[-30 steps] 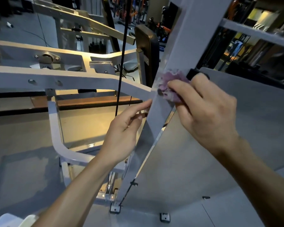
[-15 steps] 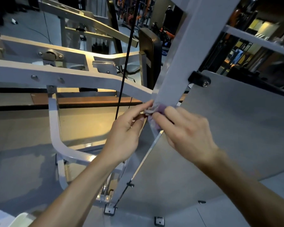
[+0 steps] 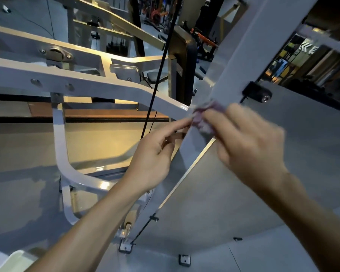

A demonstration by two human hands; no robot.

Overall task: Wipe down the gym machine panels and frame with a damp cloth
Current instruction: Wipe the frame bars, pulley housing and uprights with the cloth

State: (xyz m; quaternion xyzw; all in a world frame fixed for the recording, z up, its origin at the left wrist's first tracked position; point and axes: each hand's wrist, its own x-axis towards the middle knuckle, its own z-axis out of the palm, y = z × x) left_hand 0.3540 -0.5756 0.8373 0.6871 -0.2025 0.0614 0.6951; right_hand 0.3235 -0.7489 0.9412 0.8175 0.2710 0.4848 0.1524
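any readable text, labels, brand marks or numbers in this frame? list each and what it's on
None can be read.
White marks on the dark sign behind the frame, upper right: letter-like, but cut off and too blurred to read.
White frame upright, grey panel, purple cloth: no label or print shows.

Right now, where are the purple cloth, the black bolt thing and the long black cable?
purple cloth (image 3: 204,117), head view, its bunched middle.
black bolt bracket (image 3: 257,92), head view, its body.
black cable (image 3: 159,75), head view, mid-length.
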